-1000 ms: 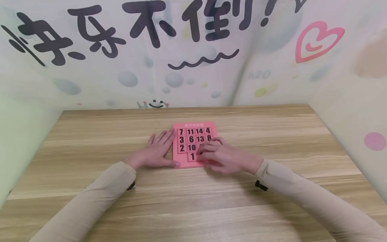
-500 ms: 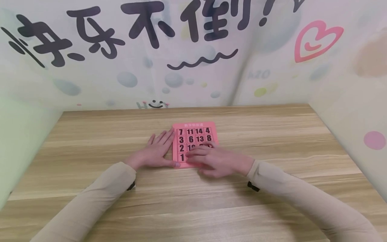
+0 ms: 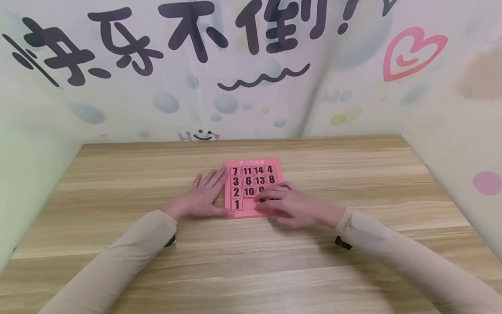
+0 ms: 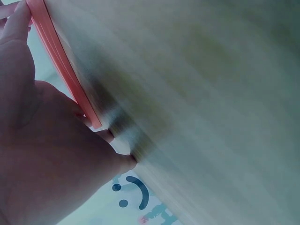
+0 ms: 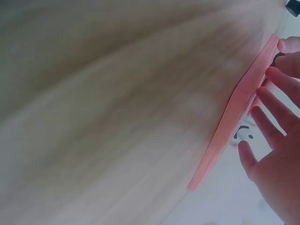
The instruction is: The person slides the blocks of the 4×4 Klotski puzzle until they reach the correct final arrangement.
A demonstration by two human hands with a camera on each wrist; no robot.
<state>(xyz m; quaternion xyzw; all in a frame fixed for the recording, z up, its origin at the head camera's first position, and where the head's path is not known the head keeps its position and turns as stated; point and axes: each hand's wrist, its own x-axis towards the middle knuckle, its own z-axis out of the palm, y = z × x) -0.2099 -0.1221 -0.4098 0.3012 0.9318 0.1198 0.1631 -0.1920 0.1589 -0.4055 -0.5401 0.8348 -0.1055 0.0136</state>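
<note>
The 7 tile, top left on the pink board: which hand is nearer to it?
Left. The left hand lies along the left edge of the pink board, beside the 7 tile; the right hand is farther, over the lower right.

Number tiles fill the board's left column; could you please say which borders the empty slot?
Tile 1, at the bottom, has the empty slot on its right, whereas tile 7, tile 3 and tile 2 have neighbours there.
</note>
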